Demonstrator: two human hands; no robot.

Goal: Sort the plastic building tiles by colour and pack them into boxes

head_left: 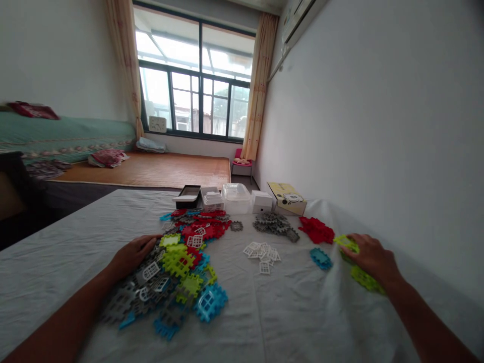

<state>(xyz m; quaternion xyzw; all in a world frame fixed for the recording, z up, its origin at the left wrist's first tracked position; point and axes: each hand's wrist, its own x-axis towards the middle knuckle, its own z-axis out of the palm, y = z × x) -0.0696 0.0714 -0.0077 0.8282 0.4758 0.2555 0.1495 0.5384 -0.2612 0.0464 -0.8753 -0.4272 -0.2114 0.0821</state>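
My right hand [372, 257] is closed on a yellow-green building plate [347, 244] with an open middle, held above the right side of the table. Just below that hand lies a small heap of yellow-green plates [366, 280]. My left hand [134, 256] rests at the left edge of a large mixed pile, its fingers stretched over the pieces. In this pile are grey plates [120, 302], yellow-green plates [176, 259], blue plates [212, 301], red plates [212, 228] and white window-frame pieces [151, 271]. The left fingertips are partly lost among the pieces.
Separate heaps hold white window frames [262, 252], grey plates [274, 224], red plates [316, 230] and blue plates [321, 258]. Along the back stand a black box [188, 196], clear plastic tubs [236, 199], a white box [261, 201] and a yellow box [287, 198]. A wall borders the right.
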